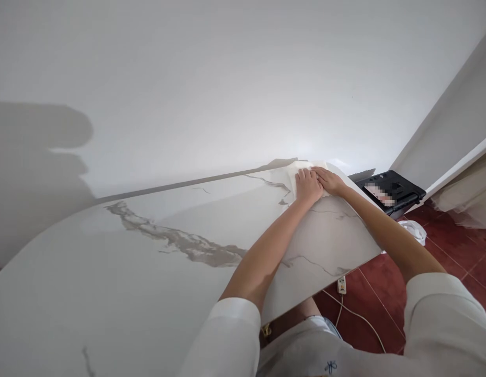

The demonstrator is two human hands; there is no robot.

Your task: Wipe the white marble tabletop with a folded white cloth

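Observation:
A white cloth (pixel 294 170), thin and crumpled, lies on the marble-patterned table (pixel 211 209) near its far right corner. My left hand (pixel 308 186) presses down on it with the fingers bent and close together, gripping the cloth. Right beside it, my right hand (pixel 329 181) also holds the cloth, its fingertips close to the left hand's fingers. Both arms stretch forward across the tabletop. Part of the cloth is hidden beneath the hands, and I cannot tell whether it is fabric or paper.
A pale wall (pixel 227 94) runs along the table's far edge. Past the right end stands a black case (pixel 407 191) with a blurred label. On the red tiled floor (pixel 372 303) are a power strip (pixel 341 285) with a cord and a white bag (pixel 414 230). A curtain (pixel 466 188) hangs at right.

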